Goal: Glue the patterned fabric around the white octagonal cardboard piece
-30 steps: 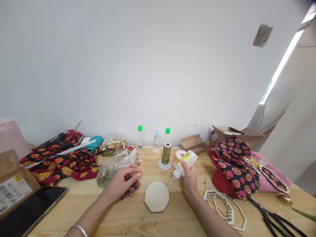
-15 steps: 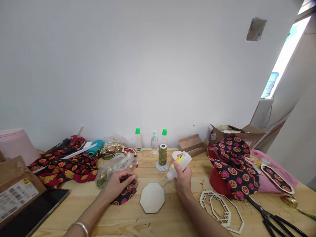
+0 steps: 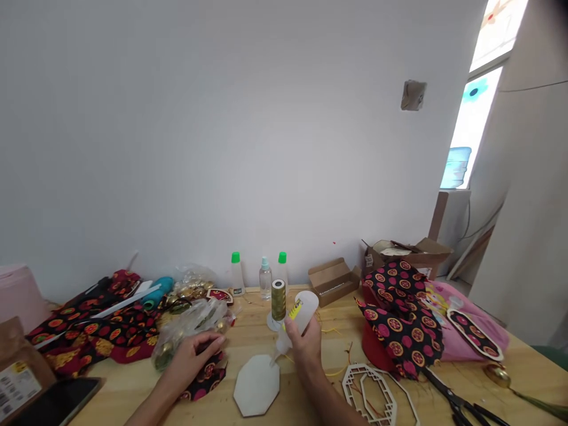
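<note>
My right hand [image 3: 306,346] is wrapped round a white glue bottle [image 3: 300,316] with a yellow label, tipped nozzle down. The nozzle reaches the upper right edge of a pale octagonal board [image 3: 257,386] lying on the table. To the board's left, my left hand [image 3: 195,358] rests over a small piece of dark patterned fabric [image 3: 206,381], thumb and fingers close together; whether it grips the fabric is hidden. A spool of olive thread [image 3: 278,300] stands just behind the bottle.
Lattice frames [image 3: 370,393], black scissors [image 3: 459,402] and patterned cloth [image 3: 399,319] lie right. Behind are green-capped bottles [image 3: 237,275] and an open carton [image 3: 335,284]. A plastic bag [image 3: 190,325], more cloth [image 3: 119,319] and a dark phone [image 3: 66,399] are left.
The camera view has shifted, so the table sits lower and further left. The bottle is tipped more steeply, its nozzle now over the board's edge. My left hand stays by the fabric.
</note>
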`<state>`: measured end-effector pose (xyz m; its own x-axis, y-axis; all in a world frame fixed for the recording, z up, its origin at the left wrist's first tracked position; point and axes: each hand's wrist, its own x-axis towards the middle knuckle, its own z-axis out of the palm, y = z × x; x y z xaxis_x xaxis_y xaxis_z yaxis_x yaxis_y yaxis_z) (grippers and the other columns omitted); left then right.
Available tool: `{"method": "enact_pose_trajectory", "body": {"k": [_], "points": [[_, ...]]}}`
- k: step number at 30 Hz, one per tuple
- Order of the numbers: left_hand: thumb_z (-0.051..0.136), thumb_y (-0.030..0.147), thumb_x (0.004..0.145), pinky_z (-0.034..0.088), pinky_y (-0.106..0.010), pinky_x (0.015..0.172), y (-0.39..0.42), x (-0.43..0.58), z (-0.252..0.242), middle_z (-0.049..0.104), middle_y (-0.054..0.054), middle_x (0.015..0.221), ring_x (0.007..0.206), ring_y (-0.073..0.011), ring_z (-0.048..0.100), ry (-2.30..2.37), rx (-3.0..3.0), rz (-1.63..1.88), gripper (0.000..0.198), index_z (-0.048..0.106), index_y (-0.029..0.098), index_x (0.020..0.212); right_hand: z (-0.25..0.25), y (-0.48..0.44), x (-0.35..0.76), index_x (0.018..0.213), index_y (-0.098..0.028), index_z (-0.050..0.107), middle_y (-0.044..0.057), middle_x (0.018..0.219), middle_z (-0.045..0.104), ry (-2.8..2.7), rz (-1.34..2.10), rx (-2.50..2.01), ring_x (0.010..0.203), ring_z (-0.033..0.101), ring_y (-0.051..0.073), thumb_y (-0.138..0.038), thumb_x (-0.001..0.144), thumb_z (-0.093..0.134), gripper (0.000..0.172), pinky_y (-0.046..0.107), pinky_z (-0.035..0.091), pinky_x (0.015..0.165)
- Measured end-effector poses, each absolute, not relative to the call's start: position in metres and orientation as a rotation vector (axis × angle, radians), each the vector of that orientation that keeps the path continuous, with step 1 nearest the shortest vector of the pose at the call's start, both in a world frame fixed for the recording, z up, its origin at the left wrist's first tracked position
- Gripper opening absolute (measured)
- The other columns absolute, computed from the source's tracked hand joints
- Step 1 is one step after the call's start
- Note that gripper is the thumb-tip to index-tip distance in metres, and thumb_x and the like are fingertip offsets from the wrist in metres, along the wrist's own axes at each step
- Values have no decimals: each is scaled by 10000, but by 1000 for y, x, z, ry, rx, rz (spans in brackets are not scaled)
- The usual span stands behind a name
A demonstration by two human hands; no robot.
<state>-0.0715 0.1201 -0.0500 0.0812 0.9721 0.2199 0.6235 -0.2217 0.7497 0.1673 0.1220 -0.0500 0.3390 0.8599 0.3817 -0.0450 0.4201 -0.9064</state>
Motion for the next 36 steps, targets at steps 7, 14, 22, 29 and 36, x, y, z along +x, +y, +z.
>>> {"method": "enact_pose_trajectory", "body": {"k": [7,14,22,29,36], "points": [[474,541,705,441,-275,610,120,-68,-47,667,-34,656,658,-213,573,1597,1897,1000,429,665,159,671,-53,124,164,724,-162,520,77,726,645,-1132,671,-950,618,596,191,-348,610,590,229,282,488,550],[428,561,717,404,-252,552,123,-72,-50,595,-1,560,599,-193,529,1646,1924,980,443,590,176,571,-53,124,163,814,-146,544,90,765,648,-1178,670,-901,668,601,213,-329,610,592,278,298,491,591],[433,621,671,415,-258,562,131,-80,-57,586,2,552,600,-199,534,1679,1935,977,475,572,188,534,-58,124,160,848,-147,582,55,717,639,-1182,645,-844,626,583,196,-314,619,603,285,285,481,557],[403,644,669,400,-271,546,123,-74,-52,590,-9,528,574,-191,538,1708,1910,1071,524,586,174,530,-57,114,168,798,-140,583,45,677,638,-1133,723,-832,599,579,183,-377,585,621,321,270,473,546],[466,461,787,423,-293,591,113,-67,-56,558,25,568,581,-136,544,1826,1952,1021,378,559,146,600,-61,120,175,734,-138,548,40,632,612,-1034,783,-864,559,563,172,-464,593,596,358,259,452,501]]}}
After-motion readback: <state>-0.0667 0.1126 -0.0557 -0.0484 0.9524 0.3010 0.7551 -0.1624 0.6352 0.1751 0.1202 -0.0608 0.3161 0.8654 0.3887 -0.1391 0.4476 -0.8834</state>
